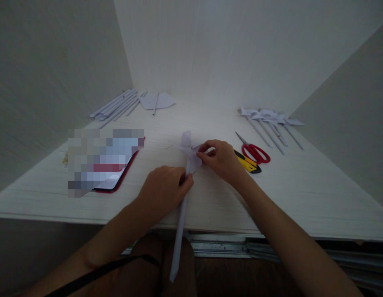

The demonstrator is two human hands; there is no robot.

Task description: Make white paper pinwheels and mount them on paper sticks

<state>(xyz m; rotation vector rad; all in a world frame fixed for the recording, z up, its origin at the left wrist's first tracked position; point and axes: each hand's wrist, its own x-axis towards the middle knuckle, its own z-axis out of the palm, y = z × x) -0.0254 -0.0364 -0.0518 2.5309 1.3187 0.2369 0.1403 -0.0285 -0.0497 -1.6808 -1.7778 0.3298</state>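
A white paper pinwheel (189, 149) lies on the pale wooden desk (302, 189), fixed to a long rolled paper stick (179, 235) that hangs past the desk's front edge toward me. My left hand (163, 189) grips the stick just below the pinwheel head. My right hand (220, 159) pinches the folded paper blades at the head's right side.
Red-handled scissors (254, 152) and a yellow-black utility knife (248, 163) lie right of my right hand. Several finished pinwheels (270, 119) sit at the back right. Rolled paper sticks (117, 106) and cut paper (157, 101) lie back left. A red-edged tablet (107, 165) lies left.
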